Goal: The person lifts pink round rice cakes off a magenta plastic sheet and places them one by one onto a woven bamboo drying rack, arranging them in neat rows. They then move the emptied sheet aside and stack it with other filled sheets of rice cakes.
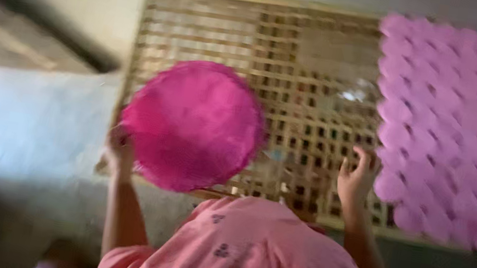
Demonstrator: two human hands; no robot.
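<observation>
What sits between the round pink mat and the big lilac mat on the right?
In the head view, only bare wooden lattice separates the round pink mat from the lilac mat; the right hand rests there.

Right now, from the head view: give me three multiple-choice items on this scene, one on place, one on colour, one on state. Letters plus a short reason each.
1. Where does the pale purple mat lie?
A. On the right part of the wooden lattice rack
B. Under the round mat
C. In the person's lap

2. What colour is the round mat?
A. Green
B. Bright pink
C. White

3. What is the right hand doing?
A. Gripping the round mat
B. Closed in a fist on the lap
C. Open, fingers spread, at the left edge of the purple mat

Answers:
1 A: the purple mat covers the rack's right side.
2 B: the disc is vivid pink, darker than the purple mat.
3 C: its fingers are spread over the lattice; the left hand is the one at the round mat's edge.
</observation>
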